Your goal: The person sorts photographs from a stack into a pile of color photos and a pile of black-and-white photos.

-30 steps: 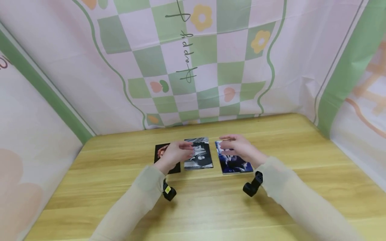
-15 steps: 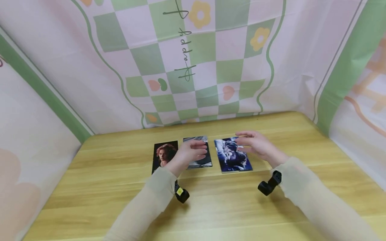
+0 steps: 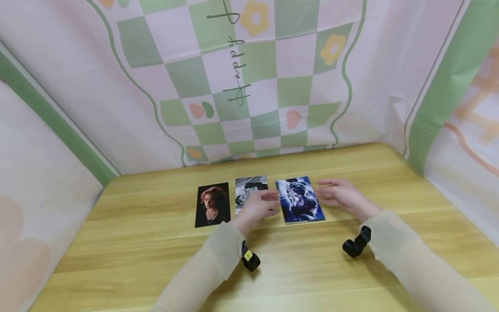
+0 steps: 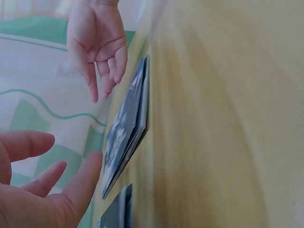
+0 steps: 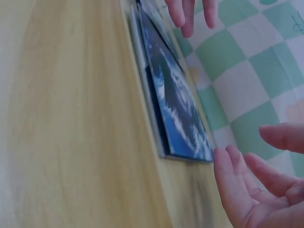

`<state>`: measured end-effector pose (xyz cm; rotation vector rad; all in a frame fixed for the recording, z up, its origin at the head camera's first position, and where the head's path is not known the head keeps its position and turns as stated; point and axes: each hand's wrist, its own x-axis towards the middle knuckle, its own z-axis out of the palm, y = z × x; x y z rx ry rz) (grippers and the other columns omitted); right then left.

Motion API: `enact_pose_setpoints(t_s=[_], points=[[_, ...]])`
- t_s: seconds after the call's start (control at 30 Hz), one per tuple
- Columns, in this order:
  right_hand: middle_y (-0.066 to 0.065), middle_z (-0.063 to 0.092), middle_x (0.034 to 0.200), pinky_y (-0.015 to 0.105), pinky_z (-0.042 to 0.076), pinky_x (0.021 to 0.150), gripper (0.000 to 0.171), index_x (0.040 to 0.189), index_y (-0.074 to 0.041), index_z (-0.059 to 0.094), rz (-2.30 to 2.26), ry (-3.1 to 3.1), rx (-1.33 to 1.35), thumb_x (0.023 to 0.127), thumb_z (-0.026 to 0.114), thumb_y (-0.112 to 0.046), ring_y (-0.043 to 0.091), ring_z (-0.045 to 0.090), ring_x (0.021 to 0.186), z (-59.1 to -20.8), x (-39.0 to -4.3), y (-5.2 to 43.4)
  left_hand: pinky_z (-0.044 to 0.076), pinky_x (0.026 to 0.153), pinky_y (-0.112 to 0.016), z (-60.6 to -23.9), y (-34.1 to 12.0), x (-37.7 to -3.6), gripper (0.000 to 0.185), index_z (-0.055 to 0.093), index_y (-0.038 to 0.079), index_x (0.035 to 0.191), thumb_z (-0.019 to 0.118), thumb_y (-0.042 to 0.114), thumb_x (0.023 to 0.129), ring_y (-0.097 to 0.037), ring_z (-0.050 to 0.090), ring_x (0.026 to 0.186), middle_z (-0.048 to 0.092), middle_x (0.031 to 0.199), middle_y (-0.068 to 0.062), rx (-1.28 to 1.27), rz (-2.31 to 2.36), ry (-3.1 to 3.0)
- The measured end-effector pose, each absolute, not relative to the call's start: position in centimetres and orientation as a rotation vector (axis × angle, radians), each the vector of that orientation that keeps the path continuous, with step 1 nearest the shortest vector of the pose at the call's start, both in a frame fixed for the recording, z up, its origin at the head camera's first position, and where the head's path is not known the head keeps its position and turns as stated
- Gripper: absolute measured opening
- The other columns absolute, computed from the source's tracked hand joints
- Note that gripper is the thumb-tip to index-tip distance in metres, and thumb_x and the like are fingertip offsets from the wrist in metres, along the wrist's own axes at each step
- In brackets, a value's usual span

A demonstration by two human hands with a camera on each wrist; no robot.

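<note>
Portrait photo (image 3: 212,204) left of grey photo (image 3: 249,190), on wooden table (image 3: 156,260).

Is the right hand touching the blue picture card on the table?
Apart. The right wrist view shows the right hand open beside the blue card stack, with a narrow strip of table between the fingertips and the card's edge.

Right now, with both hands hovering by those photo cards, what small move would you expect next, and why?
Probably both hands close in on the blue stack of cards to lift or square it. The left hand hangs open over the black-and-white card just beside the stack, and the right hand is open at the stack's other edge. Neither grips anything. The portrait card lies apart, untouched.
</note>
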<state>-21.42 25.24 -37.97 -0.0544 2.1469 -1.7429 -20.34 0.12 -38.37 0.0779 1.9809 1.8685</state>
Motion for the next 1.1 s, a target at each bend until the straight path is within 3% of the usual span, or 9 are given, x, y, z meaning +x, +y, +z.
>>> enact_pose_setpoints(t_s=[0.17,0.47,0.6,0.7,1.1], points=[[0.036,0.031,0.141,0.034,0.048,0.101,0.058,0.143,0.014,0.018,-1.753,2.106,-0.039,0.097,0.046,-0.008,0.018,0.059,0.109,-38.3,-21.5,25.7,0.054,0.095,-0.038,-38.8,0.6,-20.2,0.041,0.05,-0.003,0.131,0.056,-0.003,0.091,-0.032,0.057,0.115,0.054,0.129,-0.021,0.038,1.871,1.978],[0.03,0.048,0.133,0.028,0.055,0.092,0.061,0.142,0.018,0.015,-1.746,2.065,-0.021,0.098,0.047,-0.011,0.007,0.062,0.096,-39.2,-21.7,26.0,0.055,0.092,-0.035,-39.3,1.1,-20.1,0.041,0.051,-0.004,0.13,0.057,-0.003,0.09,-0.031,0.057,0.116,0.054,0.129,-0.021,0.007,1.845,2.008],[0.013,0.064,0.112,0.026,0.056,0.089,0.061,0.141,0.018,0.016,-1.782,2.042,-0.002,0.098,0.048,-0.01,0.005,0.062,0.092,-39.4,-21.7,26.0,0.055,0.092,-0.037,-39.5,1.2,-20.0,0.039,0.053,-0.005,0.127,0.057,-0.005,0.089,-0.033,0.056,0.116,0.054,0.128,-0.023,-0.006,1.869,1.996],[0.0,0.064,0.103,0.025,0.056,0.087,0.061,0.141,0.018,0.017,-1.798,2.028,0.014,0.098,0.048,-0.01,0.004,0.062,0.09,-39.6,-21.7,25.9,0.055,0.091,-0.038,-39.7,1.2,-19.9,0.039,0.053,-0.006,0.126,0.057,-0.006,0.088,-0.034,0.056,0.115,0.054,0.127,-0.023,-0.015,1.888,1.986],[0.003,0.065,0.108,0.027,0.056,0.088,0.061,0.141,0.018,0.02,-1.777,2.052,0.007,0.097,0.05,-0.012,0.005,0.063,0.091,-39.4,-21.6,25.9,0.056,0.09,-0.035,-39.6,1.1,-20.2,0.038,0.054,-0.003,0.128,0.058,-0.001,0.09,-0.029,0.058,0.113,0.056,0.126,-0.019,-0.02,1.857,1.992]])
